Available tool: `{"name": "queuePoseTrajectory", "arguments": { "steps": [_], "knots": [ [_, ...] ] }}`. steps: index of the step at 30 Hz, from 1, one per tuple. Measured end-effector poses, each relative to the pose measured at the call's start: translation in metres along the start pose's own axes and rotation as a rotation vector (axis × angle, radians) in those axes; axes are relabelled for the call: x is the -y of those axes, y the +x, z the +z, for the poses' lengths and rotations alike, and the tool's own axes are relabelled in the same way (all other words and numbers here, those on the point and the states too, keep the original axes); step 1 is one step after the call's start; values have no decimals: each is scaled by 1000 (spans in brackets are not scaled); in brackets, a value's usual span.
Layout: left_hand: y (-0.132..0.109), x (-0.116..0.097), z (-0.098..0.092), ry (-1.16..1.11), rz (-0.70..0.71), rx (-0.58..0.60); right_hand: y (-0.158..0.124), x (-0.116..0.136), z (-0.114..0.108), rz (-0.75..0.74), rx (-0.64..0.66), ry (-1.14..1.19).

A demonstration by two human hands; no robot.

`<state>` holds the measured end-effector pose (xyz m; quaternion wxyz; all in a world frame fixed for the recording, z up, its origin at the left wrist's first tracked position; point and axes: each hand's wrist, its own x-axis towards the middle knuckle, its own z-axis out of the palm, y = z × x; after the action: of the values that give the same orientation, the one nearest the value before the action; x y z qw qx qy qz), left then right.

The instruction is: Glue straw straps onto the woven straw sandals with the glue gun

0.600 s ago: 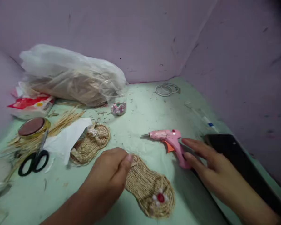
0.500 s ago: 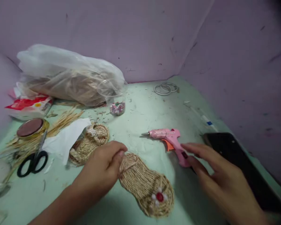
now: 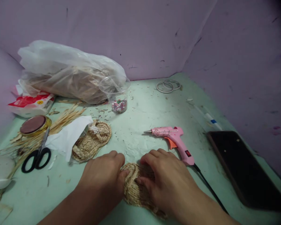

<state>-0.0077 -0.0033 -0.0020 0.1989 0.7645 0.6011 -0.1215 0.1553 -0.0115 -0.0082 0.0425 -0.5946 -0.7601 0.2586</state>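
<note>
A small slipper of braided straw (image 3: 132, 187) lies on the table close to me, partly covered by both hands. My left hand (image 3: 105, 175) is closed on its left edge, thumb pressed on the straw. From the right, my right hand (image 3: 168, 178) curves over the slipper and grips it between thumb and fingers. Its decorated part is out of sight. Just beyond my right hand rests a pink glue gun (image 3: 172, 135) with an orange trigger, nozzle to the left. A matching straw slipper (image 3: 93, 142) with white beads sits beyond my left hand, beside white paper (image 3: 70, 134).
Black-handled scissors (image 3: 38, 159), a round lidded tin (image 3: 35, 125) and loose straw (image 3: 65, 118) lie left. Behind are a plastic bag (image 3: 72, 75), a tissue pack (image 3: 34, 104) and a clear cup of beads (image 3: 119, 104). Rings (image 3: 167, 87) lie far back; a phone (image 3: 243, 168) lies right.
My right hand has moved left from the glue gun's handle onto the slipper. The slipper's red and white flower, visible before, no longer shows. My left hand stays at the slipper.
</note>
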Motion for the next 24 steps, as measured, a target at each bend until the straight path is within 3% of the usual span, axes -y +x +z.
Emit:
{"name": "queuePoseTrajectory", "arguments": {
  "steps": [6, 14, 24],
  "knots": [
    [9, 4, 9, -274, 210, -40, 2, -3, 10, 56, -5, 117],
    [12, 8, 17, -314, 204, -59, 4, -3, 15, 75, -7, 179],
    [9, 6, 15, -291, 215, -45, -2, -4, 17, 81, -18, 202]
  ]
}}
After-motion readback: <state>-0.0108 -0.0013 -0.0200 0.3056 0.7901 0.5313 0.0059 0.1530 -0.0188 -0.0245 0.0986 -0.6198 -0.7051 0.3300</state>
